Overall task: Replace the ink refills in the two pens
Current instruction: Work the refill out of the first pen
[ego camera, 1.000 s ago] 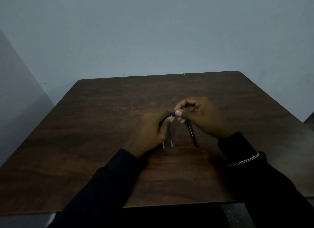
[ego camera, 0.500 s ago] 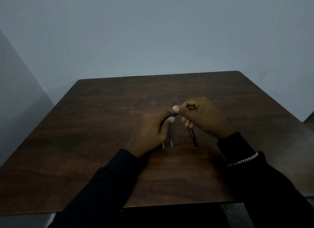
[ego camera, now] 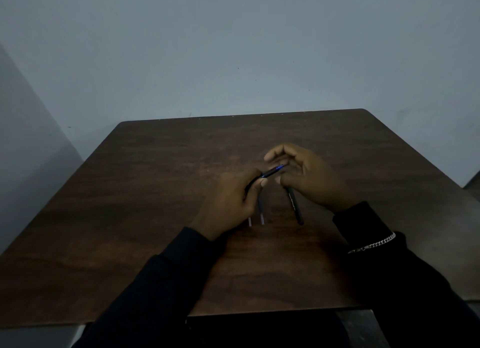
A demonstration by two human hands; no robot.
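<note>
My left hand (ego camera: 228, 202) grips a dark pen (ego camera: 271, 171) above the table, its blue tip pointing up and to the right. My right hand (ego camera: 311, 179) hovers at that tip, with the thumb and forefinger spread on either side of it and nothing between them. A second dark pen (ego camera: 294, 207) lies on the table under my right hand, its upper end hidden by the fingers. Two thin refills (ego camera: 262, 215) lie side by side between my hands; my left hand covers most of the left one.
The brown wooden table (ego camera: 155, 192) stands against a plain grey wall (ego camera: 233, 49). Its front edge runs just before my dark sleeves. A silver chain bracelet (ego camera: 374, 244) hangs on my right wrist.
My right hand's fingers, pinched at the end of the held pen before, have spread apart, and the blue tip now shows. The pen on the table and the refills have not moved.
</note>
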